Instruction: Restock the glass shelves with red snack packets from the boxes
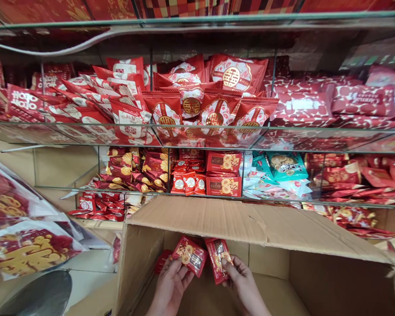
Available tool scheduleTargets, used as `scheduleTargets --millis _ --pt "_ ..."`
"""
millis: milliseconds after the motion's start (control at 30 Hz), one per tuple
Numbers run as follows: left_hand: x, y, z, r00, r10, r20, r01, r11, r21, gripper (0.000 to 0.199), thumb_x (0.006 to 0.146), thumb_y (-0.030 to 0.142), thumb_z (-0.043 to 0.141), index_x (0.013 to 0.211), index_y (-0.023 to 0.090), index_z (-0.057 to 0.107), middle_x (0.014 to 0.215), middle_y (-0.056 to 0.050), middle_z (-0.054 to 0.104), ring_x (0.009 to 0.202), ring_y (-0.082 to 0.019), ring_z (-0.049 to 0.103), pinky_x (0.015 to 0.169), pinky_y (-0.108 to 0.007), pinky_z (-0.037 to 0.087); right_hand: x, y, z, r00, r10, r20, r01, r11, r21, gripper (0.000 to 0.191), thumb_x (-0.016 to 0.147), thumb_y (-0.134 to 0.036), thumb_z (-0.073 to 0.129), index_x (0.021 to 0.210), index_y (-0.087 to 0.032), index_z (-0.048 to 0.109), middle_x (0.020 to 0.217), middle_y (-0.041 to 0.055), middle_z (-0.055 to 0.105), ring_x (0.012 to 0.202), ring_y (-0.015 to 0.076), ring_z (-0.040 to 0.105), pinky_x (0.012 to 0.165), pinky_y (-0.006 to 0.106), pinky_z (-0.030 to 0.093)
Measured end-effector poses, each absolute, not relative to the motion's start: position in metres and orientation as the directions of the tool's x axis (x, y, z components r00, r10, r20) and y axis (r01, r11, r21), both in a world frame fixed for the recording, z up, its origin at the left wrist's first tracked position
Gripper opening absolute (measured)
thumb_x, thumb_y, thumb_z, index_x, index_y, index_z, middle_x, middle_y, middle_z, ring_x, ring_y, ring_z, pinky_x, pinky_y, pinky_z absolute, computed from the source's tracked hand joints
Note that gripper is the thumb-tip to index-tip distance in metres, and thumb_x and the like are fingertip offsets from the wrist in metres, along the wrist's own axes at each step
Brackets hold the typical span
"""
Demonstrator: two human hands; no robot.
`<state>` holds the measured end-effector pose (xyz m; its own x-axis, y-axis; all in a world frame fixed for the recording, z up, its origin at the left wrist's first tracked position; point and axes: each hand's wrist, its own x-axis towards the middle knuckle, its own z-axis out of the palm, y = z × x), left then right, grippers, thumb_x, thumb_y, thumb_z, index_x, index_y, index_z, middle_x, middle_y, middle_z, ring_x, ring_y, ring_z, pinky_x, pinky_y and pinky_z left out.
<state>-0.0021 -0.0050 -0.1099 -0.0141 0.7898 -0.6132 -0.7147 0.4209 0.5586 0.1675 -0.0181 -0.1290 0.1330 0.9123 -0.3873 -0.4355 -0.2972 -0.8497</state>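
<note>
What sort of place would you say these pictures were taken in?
Probably a shop or stockroom for packaged snacks: red sweet or biscuit packets fill divided glass shelves, and an open cardboard box stands before them.

Looks like a shop, prob. a sweets/snacks store. Glass shelves run across the upper & middle frame, w/ clear dividers splitting stock by type. Red pkts w/ gold emblems fill the centre; dark-red spotted pkts upper right; teal pkts right of centre, one w/ a biscuit pic. Same-design pkts are grouped in bulk, retail-style. Big clear bags w/ gold lettering at lower left. Top edge is blurry: maybe patterned gift boxes.
</note>
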Motion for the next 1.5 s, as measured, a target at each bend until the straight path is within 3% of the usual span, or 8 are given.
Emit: scheduleTargets --millis 367,600,833,1033,1400,1500 --pt "0.000 -0.009 -0.109 0.032 0.811 -0.584 -0.713 0.428 0.556 0.024 0.065 0.009 0.064 0.075 0.020 0.045 0.083 -0.004 0.068 0.075 -0.019 0.065 0.074 -0.038 0.047 0.166 -0.018 -0.129 0.129 0.910 -0.395 -0.425 -0.309 -0.851 0.029 0.059 -0.042 0.067 0.070 -0.016 0.059 0.055 -0.0009 0.059 0.043 0.0089 0.047 0.040 0.018 0.036" --pt "0.005 -0.013 -0.108 -0.006 0.834 -0.552 -0.682 0.401 0.612 0.049 0.060 0.005 0.066 0.099 0.025 0.045 0.085 -0.001 0.067 0.076 -0.020 0.065 0.075 -0.042 0.048 0.166 -0.019 -0.128 0.128 0.912 -0.389 -0.414 -0.307 -0.857 0.030 0.058 -0.043 0.067 0.069 -0.016 0.059 0.054 -0.0011 0.059 0.043 0.0097 0.047 0.040 0.019 0.035" --pt "0.005 -0.010 -0.108 -0.003 0.781 -0.625 -0.689 0.452 0.567 0.027 0.066 0.012 0.064 0.087 0.021 0.051 0.083 -0.005 0.068 0.072 -0.020 0.065 0.071 -0.038 0.050 0.170 -0.020 -0.116 0.058 0.921 -0.385 -0.420 -0.328 -0.846 0.027 0.062 -0.040 0.066 0.072 -0.016 0.059 0.058 -0.0011 0.060 0.046 0.0099 0.048 0.043 0.019 0.036" --pt "0.003 -0.009 -0.106 0.010 0.789 -0.615 -0.730 0.426 0.535 0.016 0.070 0.009 0.059 0.082 0.018 0.054 0.084 -0.006 0.068 0.075 -0.018 0.065 0.072 -0.034 0.050 0.171 -0.019 -0.117 0.052 0.924 -0.379 -0.435 -0.320 -0.841 0.026 0.064 -0.038 0.064 0.074 -0.014 0.058 0.060 -0.0008 0.059 0.046 0.0084 0.047 0.043 0.019 0.037" --pt "0.006 -0.009 -0.101 0.035 0.825 -0.565 -0.721 0.412 0.557 0.023 0.065 -0.001 0.055 0.079 0.017 0.057 0.086 -0.004 0.067 0.080 -0.017 0.063 0.082 -0.038 0.047 0.172 -0.019 -0.119 0.087 0.918 -0.387 -0.439 -0.314 -0.842 0.026 0.064 -0.039 0.065 0.071 -0.016 0.057 0.059 -0.0024 0.057 0.047 0.0080 0.047 0.044 0.018 0.039" --pt "0.005 -0.012 -0.096 0.069 0.839 -0.539 -0.716 0.418 0.559 0.036 0.065 -0.003 0.054 0.091 0.022 0.057 0.091 -0.002 0.067 0.086 -0.017 0.062 0.086 -0.040 0.044 0.172 -0.020 -0.116 0.089 0.917 -0.389 -0.444 -0.313 -0.840 0.025 0.064 -0.039 0.065 0.072 -0.016 0.056 0.060 -0.0028 0.058 0.049 0.0088 0.048 0.045 0.019 0.041"
